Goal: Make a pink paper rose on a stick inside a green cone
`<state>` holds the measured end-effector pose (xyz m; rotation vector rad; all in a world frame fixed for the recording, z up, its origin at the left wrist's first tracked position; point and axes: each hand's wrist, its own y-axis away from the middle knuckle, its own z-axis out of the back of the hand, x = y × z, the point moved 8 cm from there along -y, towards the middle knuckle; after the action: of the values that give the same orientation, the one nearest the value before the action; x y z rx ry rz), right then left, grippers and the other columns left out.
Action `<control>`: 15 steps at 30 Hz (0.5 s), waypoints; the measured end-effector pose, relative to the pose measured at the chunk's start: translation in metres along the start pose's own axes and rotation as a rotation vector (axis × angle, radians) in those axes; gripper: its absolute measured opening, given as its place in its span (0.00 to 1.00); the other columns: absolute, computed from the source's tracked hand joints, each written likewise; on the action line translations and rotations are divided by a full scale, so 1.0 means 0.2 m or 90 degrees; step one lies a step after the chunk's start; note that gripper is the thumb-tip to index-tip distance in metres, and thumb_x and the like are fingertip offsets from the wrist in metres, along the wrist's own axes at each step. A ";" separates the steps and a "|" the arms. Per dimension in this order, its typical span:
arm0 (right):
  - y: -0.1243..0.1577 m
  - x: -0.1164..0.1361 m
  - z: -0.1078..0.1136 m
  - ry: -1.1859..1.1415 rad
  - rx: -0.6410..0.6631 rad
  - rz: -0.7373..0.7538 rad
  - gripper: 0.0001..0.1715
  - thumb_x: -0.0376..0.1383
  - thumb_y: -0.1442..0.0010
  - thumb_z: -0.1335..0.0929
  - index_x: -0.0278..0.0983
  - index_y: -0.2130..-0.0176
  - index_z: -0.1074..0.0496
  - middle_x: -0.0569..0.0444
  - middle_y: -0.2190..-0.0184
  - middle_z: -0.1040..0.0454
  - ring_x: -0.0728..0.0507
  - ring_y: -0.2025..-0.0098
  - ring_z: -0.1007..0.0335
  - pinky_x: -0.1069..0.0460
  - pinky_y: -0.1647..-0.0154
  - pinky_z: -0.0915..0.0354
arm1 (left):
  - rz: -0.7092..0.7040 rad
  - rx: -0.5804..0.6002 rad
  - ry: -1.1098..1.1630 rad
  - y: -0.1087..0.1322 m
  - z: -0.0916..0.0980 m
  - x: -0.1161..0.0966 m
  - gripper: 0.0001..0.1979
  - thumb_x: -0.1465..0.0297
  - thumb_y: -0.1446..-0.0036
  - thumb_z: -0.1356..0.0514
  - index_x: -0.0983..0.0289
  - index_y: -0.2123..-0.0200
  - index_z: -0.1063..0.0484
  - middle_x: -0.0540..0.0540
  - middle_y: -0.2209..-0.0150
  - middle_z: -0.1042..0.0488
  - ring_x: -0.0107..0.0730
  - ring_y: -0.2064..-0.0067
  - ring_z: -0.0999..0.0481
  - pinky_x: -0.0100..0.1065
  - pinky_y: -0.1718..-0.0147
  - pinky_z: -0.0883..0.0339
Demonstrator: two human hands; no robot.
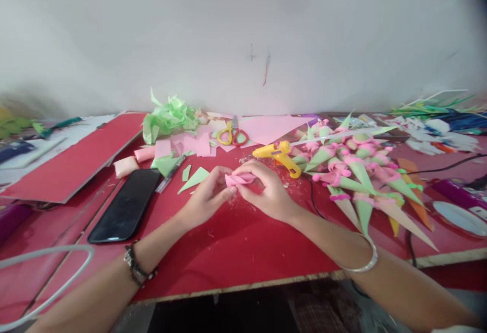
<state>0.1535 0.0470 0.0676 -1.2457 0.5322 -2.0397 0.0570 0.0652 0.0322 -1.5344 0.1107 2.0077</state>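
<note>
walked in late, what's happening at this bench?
A person is holding a rolled pink piece between the fingertips of the left hand and right hand, just above the red tabletop. A yellow glue gun lies just beyond the right hand, with a heap of pink and green paper cones to its right. A dark-screened phone lies to the left; scissors lie farther back.

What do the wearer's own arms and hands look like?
The left grip and right grip are gloveless. The left arm is bare but for a dark bracelet with lighter bits; the right arm has a silvery bangle. A pale edge at lower right may be a sleeve.
</note>
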 end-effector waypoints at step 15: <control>0.02 0.01 -0.08 0.058 0.139 0.034 0.24 0.32 0.48 0.35 0.43 0.51 0.42 0.52 0.60 0.42 0.45 0.57 0.40 0.48 0.56 0.38 | 0.037 0.004 0.014 -0.02 0.01 0.04 0.14 0.61 0.45 0.50 0.66 0.66 0.33 0.50 0.74 0.30 0.27 0.72 0.31 0.27 0.72 0.37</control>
<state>0.1398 0.0426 0.0584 -1.0038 0.3689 -2.0554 0.0562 0.0735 0.0263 -1.5648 0.1720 2.0336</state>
